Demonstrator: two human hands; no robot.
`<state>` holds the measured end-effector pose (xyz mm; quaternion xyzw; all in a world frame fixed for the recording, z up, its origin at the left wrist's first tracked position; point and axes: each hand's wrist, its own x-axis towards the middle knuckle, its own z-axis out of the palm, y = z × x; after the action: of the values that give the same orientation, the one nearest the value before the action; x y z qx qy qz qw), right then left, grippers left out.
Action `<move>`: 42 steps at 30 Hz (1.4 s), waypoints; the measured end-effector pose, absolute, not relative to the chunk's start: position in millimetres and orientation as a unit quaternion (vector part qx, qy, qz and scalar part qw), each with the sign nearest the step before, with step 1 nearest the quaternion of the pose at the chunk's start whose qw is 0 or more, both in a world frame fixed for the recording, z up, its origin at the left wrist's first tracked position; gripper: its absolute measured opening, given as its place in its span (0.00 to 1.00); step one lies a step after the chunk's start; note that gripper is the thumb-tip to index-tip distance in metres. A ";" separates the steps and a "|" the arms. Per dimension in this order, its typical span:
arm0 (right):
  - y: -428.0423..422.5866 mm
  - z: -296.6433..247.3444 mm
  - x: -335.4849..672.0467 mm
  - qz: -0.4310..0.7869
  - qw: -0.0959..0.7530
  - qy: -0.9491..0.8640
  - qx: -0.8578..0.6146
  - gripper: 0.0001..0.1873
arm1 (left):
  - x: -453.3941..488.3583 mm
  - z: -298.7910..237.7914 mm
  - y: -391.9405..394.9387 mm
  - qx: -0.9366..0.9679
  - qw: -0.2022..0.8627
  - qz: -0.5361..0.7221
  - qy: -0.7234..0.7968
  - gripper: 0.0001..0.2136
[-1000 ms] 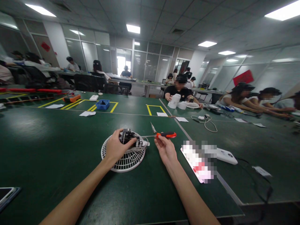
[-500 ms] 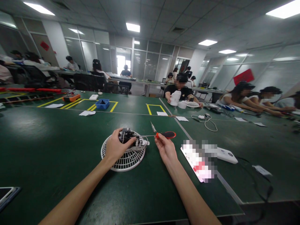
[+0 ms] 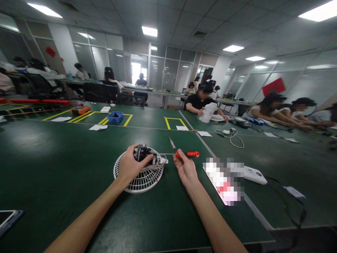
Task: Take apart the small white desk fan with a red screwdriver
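Observation:
My left hand (image 3: 131, 162) is closed around a black fan motor assembly (image 3: 143, 151) with white wires at its right side. Under the motor lies a round white fan grille (image 3: 140, 182), flat on the green table. The fingers of my right hand (image 3: 185, 168) are wrapped about the red and black handle of a screwdriver (image 3: 193, 154). Its shaft points left, level, to the motor assembly; the motor's parts hide where the tip ends. Just beyond my right hand lies a small slim clear-handled tool (image 3: 172, 143), probably another screwdriver.
A lit phone (image 3: 219, 182), partly blurred out, lies right of my right arm, with a white box (image 3: 255, 174) beside it. Farther off are a blue bin (image 3: 115, 117), an orange meter (image 3: 80, 110) and a coiled cable (image 3: 233, 135). Across the table a person (image 3: 200, 102) handles white parts.
The screwdriver handle has turned in my right hand, now showing more red. My left hand and the motor stay in place. The person opposite has brought the white parts together.

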<state>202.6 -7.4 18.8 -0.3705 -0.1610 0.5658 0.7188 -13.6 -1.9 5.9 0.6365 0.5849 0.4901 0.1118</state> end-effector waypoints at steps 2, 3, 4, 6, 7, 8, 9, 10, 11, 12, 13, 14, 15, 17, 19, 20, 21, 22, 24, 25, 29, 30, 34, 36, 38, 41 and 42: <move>-7.0 19.5 203.6 0.560 0.723 -0.162 -0.370 0.16 | -13.5 5.4 -1.6 0.636 0.111 0.492 0.585 0.32; -6.9 20.0 203.8 0.561 0.724 -0.159 -0.368 0.15 | -13.4 5.4 -1.5 0.636 0.110 0.492 0.584 0.33; -6.9 20.7 203.7 0.563 0.725 -0.153 -0.367 0.14 | -13.3 5.4 -1.5 0.636 0.109 0.492 0.585 0.33; -7.4 22.4 203.2 0.570 0.725 -0.137 -0.361 0.12 | -13.1 5.8 -1.7 0.635 0.109 0.490 0.587 0.33; -7.9 23.5 202.8 0.574 0.725 -0.130 -0.359 0.12 | -13.0 6.1 -1.9 0.635 0.111 0.489 0.587 0.33; -8.6 24.7 202.5 0.577 0.723 -0.125 -0.358 0.11 | -12.9 6.4 -2.1 0.635 0.113 0.488 0.588 0.33; -9.4 25.9 202.2 0.581 0.720 -0.123 -0.360 0.09 | -12.8 6.8 -2.4 0.636 0.115 0.486 0.588 0.33; -10.3 27.2 202.0 0.585 0.715 -0.122 -0.363 0.08 | -12.8 7.0 -2.6 0.636 0.116 0.485 0.588 0.33; -11.2 28.5 201.8 0.589 0.710 -0.121 -0.367 0.07 | -12.8 7.2 -2.7 0.637 0.115 0.485 0.588 0.33; -12.1 29.6 201.6 0.593 0.705 -0.119 -0.371 0.07 | -12.8 7.3 -2.8 0.636 0.114 0.486 0.588 0.33; -12.8 30.5 201.5 0.596 0.701 -0.116 -0.374 0.07 | -12.9 7.3 -2.7 0.636 0.114 0.486 0.588 0.33; -13.3 31.2 201.3 0.596 0.700 -0.111 -0.378 0.08 | -13.0 7.2 -2.7 0.636 0.113 0.487 0.588 0.33; -13.7 31.6 201.2 0.593 0.701 -0.106 -0.381 0.08 | -13.1 7.0 -2.6 0.636 0.114 0.487 0.587 0.33; -13.9 31.6 200.7 0.584 0.706 -0.100 -0.388 0.08 | -13.5 6.6 -2.4 0.637 0.115 0.487 0.587 0.33; -13.8 30.9 200.2 0.575 0.709 -0.101 -0.395 0.08 | -14.0 6.1 -2.3 0.638 0.115 0.486 0.586 0.33; -13.7 30.5 200.0 0.572 0.711 -0.103 -0.397 0.08 | -14.3 5.8 -2.3 0.638 0.114 0.486 0.586 0.33; -13.6 30.1 199.7 0.569 0.712 -0.105 -0.398 0.08 | -14.4 5.6 -2.3 0.638 0.113 0.485 0.587 0.34; -13.5 29.8 199.6 0.565 0.714 -0.108 -0.399 0.08 | -14.6 5.5 -2.4 0.638 0.112 0.485 0.588 0.34; -13.2 29.2 199.7 0.555 0.723 -0.115 -0.395 0.09 | -14.7 5.4 -2.3 0.637 0.113 0.483 0.590 0.34; -13.0 28.9 200.1 0.550 0.728 -0.119 -0.391 0.11 | -14.6 5.4 -2.2 0.636 0.114 0.483 0.591 0.34; -11.8 27.3 203.5 0.541 0.740 -0.143 -0.373 0.14 | -14.0 5.8 -1.5 0.635 0.114 0.485 0.590 0.33; -11.4 26.8 204.4 0.541 0.741 -0.147 -0.369 0.14 | -13.9 5.9 -1.4 0.635 0.114 0.485 0.590 0.33; -10.7 25.8 206.0 0.549 0.741 -0.143 -0.360 0.10 | -13.6 6.2 -1.5 0.635 0.117 0.488 0.587 0.33; -10.9 26.5 205.6 0.555 0.738 -0.133 -0.360 0.09 | -13.5 6.3 -1.6 0.634 0.115 0.491 0.586 0.33; -11.1 27.7 204.8 0.562 0.736 -0.125 -0.358 0.09 | -13.3 6.5 -1.7 0.634 0.113 0.491 0.587 0.33; -11.2 28.6 204.2 0.568 0.734 -0.117 -0.355 0.09 | -13.2 6.9 -1.9 0.636 0.113 0.489 0.586 0.33; -11.1 28.4 204.4 0.567 0.734 -0.117 -0.356 0.10 | -13.3 7.0 -2.0 0.637 0.113 0.489 0.585 0.33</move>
<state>204.4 -11.1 28.4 -0.3560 -0.1169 0.5667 0.7337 -13.3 -2.0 7.0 0.6367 0.5852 0.4892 0.1132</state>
